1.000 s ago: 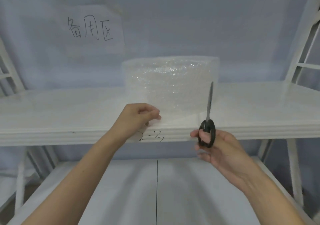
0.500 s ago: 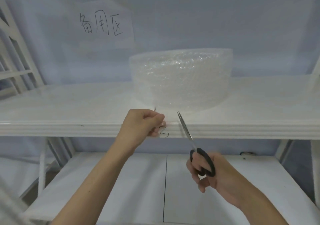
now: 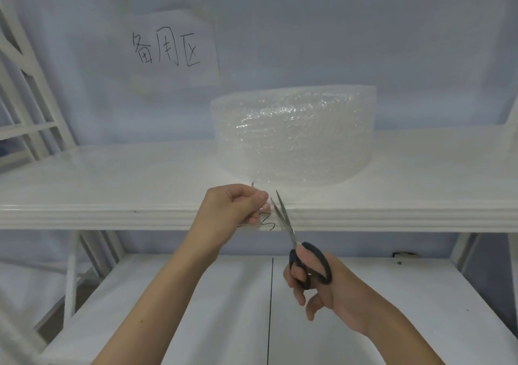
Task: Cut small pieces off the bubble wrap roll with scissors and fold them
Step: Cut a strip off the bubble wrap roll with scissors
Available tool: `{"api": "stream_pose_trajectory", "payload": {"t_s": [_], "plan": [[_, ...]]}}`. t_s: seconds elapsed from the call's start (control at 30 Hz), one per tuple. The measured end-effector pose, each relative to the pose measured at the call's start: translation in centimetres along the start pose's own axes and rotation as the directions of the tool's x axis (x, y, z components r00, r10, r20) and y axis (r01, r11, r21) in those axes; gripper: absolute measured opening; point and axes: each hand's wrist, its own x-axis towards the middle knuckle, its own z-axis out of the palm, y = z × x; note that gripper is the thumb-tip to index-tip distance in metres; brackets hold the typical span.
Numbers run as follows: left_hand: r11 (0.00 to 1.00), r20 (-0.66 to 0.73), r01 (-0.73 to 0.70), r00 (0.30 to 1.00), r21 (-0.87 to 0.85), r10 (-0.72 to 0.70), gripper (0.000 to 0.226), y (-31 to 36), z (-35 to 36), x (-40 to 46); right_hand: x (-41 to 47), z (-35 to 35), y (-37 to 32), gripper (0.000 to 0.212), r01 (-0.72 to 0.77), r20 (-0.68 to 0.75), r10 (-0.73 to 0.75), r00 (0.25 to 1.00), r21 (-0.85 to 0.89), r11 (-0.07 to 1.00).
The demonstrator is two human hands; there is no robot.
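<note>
Pinching the loose bubble-wrap edge (image 3: 262, 206), the left hand (image 3: 232, 213) has its fingers curled tight. The right hand (image 3: 316, 280) grips one pair of scissors (image 3: 297, 241), blades slightly parted. One bubble wrap roll (image 3: 294, 137) stands on the shelf (image 3: 112, 185).

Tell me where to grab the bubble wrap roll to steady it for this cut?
Press on the bubble wrap roll from above, at its top rim. It stands on end on the shelf, so the curved wall would likely crush. Keep to its right side: the left hand pinches the loose end at front left, where the scissors in the right hand open.
</note>
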Motion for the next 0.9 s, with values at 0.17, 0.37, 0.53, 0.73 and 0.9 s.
{"api": "stream_pose_trajectory", "payload": {"t_s": [0.17,0.37,0.53,0.73,0.9], "plan": [[1.0,0.066,-0.008,0.998,0.005,0.008,0.009,0.0,-0.1,-0.2,1.2,0.1,-0.9,0.048,0.03,0.029,-0.031,0.999,0.02,0.999],[1.0,0.107,-0.031,0.994,0.005,0.03,0.009,0.1,-0.1,0.1,1.5,-0.2,-1.8,0.047,0.077,0.053,-0.078,0.996,0.009,0.997],[1.0,0.112,-0.023,0.993,-0.014,0.024,0.01,0.0,-0.2,0.1,1.3,-0.4,-1.9,0.038,0.106,0.042,-0.104,0.994,-0.048,0.993],[0.999,0.152,-0.028,0.988,-0.015,0.03,0.012,-0.2,-0.6,0.0,1.2,-0.3,-2.1,0.031,0.117,0.058,-0.113,0.992,-0.059,0.991],[1.0,0.223,-0.016,0.975,0.0,0.016,0.015,-0.3,-0.4,-0.4,1.2,-0.1,-2.8,0.037,0.109,0.042,-0.107,0.993,-0.064,0.992]]}}
